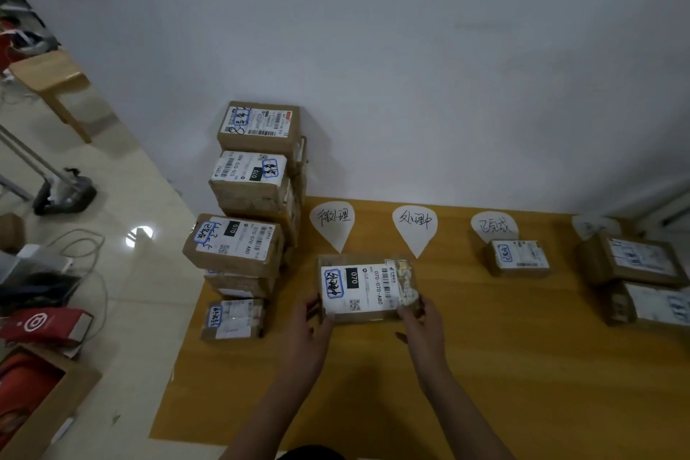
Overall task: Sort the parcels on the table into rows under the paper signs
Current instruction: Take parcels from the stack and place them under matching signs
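Head view: both hands, left (311, 325) and right (422, 325), clasp brown taped cardboard parcel (367, 288) by its short ends; looks rigid, light, near bench (485, 366) centre.

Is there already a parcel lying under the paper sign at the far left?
No, the table below the leftmost sign is bare; the held parcel sits between that sign and the second sign.
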